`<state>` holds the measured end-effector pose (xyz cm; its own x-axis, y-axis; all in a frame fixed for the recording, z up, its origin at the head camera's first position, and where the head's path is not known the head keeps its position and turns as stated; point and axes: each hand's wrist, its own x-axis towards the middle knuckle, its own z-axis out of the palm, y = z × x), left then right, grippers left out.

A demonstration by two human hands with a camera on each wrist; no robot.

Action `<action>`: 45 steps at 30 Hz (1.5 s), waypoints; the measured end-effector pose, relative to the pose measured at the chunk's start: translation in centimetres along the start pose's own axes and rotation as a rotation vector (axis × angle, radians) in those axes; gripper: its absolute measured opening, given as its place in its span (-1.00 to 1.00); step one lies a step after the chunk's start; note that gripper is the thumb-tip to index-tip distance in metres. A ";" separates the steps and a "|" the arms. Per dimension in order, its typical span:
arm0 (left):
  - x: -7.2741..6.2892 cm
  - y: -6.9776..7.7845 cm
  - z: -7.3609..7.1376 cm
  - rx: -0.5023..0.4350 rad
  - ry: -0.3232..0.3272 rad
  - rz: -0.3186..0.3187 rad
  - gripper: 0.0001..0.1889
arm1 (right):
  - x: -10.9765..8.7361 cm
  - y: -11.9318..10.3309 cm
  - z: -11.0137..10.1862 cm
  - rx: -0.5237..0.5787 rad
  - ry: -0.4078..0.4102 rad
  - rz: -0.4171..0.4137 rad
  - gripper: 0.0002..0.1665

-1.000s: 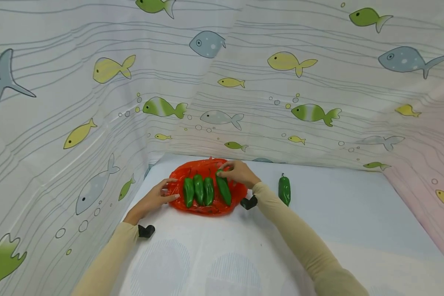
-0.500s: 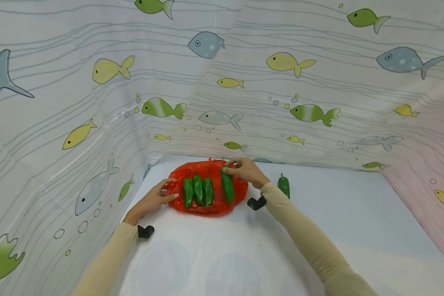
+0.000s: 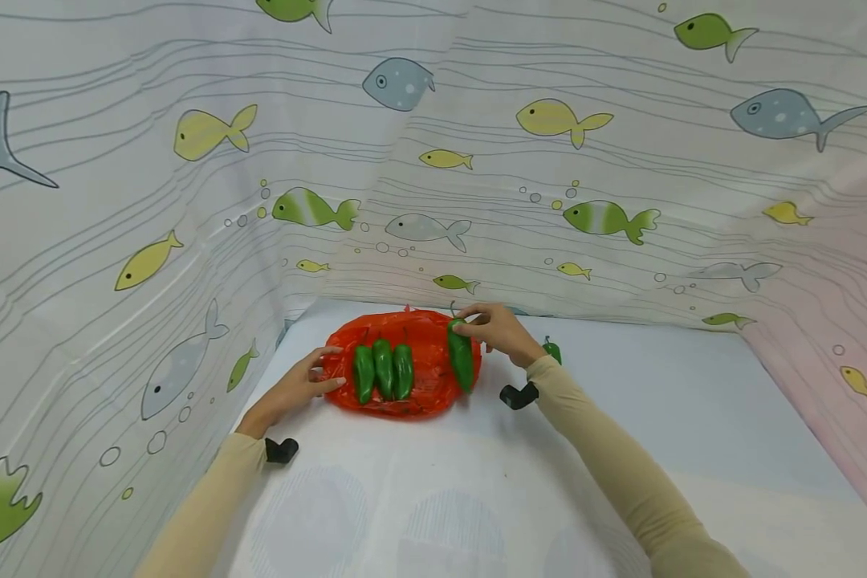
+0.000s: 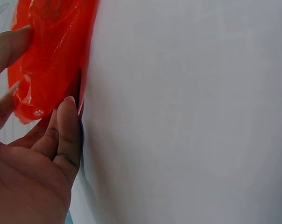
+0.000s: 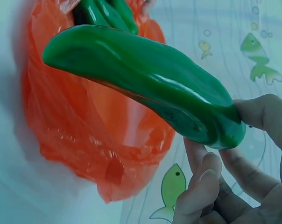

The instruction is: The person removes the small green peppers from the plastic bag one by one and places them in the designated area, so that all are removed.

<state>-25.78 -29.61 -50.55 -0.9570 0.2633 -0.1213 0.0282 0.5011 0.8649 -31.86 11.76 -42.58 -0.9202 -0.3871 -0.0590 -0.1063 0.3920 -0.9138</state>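
Note:
A crinkled red plastic bag [image 3: 430,361] lies spread at the back of the table, with three glossy green chili peppers [image 3: 383,369] side by side in it. My left hand [image 3: 299,389] holds the bag's left edge, fingers and thumb curved around it; the red film [image 4: 52,56] shows between them in the left wrist view. My right hand [image 3: 502,331] pinches another green chili pepper [image 3: 461,357] near its stem end. That pepper [image 5: 145,79] hangs tip down over the bag's right side. Further right, one more green pepper [image 3: 552,351] is mostly hidden behind the right forearm.
A white cloth [image 3: 405,482] with pale round patterns covers the table. Fish-printed sheeting [image 3: 477,185] rises behind and at both sides. Each wrist carries a small black device [image 3: 518,395].
My right hand has moved rightward with its pepper, away from the three others to the bag's right edge. The right forearm now covers more of the separate pepper. My left hand has stayed put.

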 end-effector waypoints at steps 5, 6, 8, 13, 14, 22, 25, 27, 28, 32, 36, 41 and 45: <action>0.0 0.0 0.0 0.010 0.008 -0.006 -0.30 | -0.4 0.3 -0.8 -0.021 0.018 0.010 -0.54; 0.0 0.0 0.0 0.013 0.009 -0.006 -0.30 | -0.5 0.4 -1.0 -0.026 0.022 0.012 -0.54; 0.0 0.0 0.0 0.012 0.011 -0.006 -0.30 | -0.6 0.5 -1.3 -0.032 0.035 0.019 -0.53; 0.1 -0.1 0.0 0.008 0.008 -0.003 -0.27 | -1.2 0.9 -2.2 -0.045 0.065 0.046 -0.54; 0.1 -0.1 0.0 0.010 0.007 -0.005 -0.27 | -1.4 1.0 -2.3 -0.044 0.068 0.052 -0.53; 0.1 -0.2 0.2 0.018 0.004 -0.010 -0.25 | -2.7 2.0 -3.8 -0.034 0.080 0.080 -0.48; 0.2 -0.2 0.2 0.018 0.006 -0.003 -0.26 | -3.1 2.4 -4.5 -0.051 0.096 0.080 -0.48; 0.2 -0.1 0.2 0.014 0.007 0.002 -0.27 | -3.3 2.7 -5.0 -0.068 0.107 0.082 -0.48; 0.2 -0.1 0.2 0.017 0.007 0.006 -0.27 | -3.4 2.8 -5.3 -0.074 0.109 0.083 -0.47; 0.3 -0.1 0.2 0.016 0.011 0.015 -0.30 | -3.9 3.3 -6.1 -0.069 0.114 0.095 -0.47; 0.4 -0.1 0.3 0.008 0.012 0.016 -0.30 | -4.4 3.7 -7.0 -0.054 0.126 0.110 -0.45; 0.5 -0.1 0.3 0.006 0.014 0.015 -0.29 | -5.3 4.3 -8.2 -0.030 0.139 0.114 -0.40; 0.4 -0.1 0.3 0.016 0.015 0.004 -0.27 | -6.0 4.9 -9.3 -0.031 0.155 0.127 -0.36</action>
<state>-26.14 -29.36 -50.85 -0.9611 0.2531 -0.1104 0.0366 0.5128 0.8577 -30.31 23.76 -43.00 -0.9737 -0.2008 -0.1081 0.0048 0.4559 -0.8900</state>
